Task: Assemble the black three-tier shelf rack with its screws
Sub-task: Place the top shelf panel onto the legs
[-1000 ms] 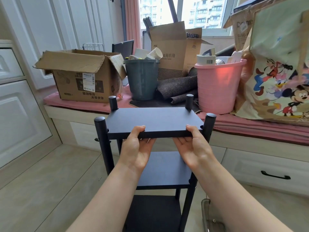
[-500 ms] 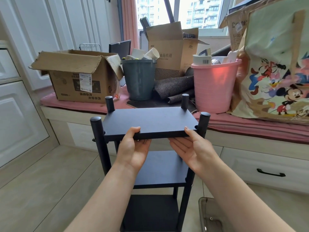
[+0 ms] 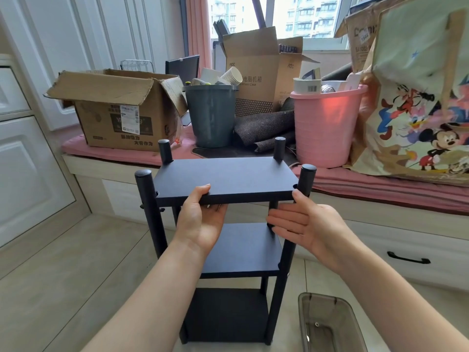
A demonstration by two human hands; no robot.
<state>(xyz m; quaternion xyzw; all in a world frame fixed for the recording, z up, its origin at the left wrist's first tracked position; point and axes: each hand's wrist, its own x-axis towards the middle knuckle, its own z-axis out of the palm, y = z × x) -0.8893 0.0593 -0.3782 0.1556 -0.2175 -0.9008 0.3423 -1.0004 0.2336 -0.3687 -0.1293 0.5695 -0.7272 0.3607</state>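
The black three-tier shelf rack [image 3: 250, 247] stands upright on the floor in front of me, with four round posts rising past its top board [image 3: 225, 177]. My left hand [image 3: 200, 221] grips the top board's front edge, thumb on top and fingers underneath. My right hand [image 3: 304, 224] is off the board, its fingers straight and pointing left just below the front right corner; its thumb lies close to the corner, contact unclear. No loose screw shows near the hands.
A clear grey plastic tray [image 3: 327, 323] with small hardware lies on the floor at the rack's right foot. Behind the rack runs a pink-cushioned window bench [image 3: 380, 184] carrying a cardboard box [image 3: 119, 110], a grey bin [image 3: 212, 115] and a pink bucket [image 3: 327, 125].
My right hand has let go of the top board's front edge and dropped a little to the right with fingers straightened. My left hand keeps its grip.
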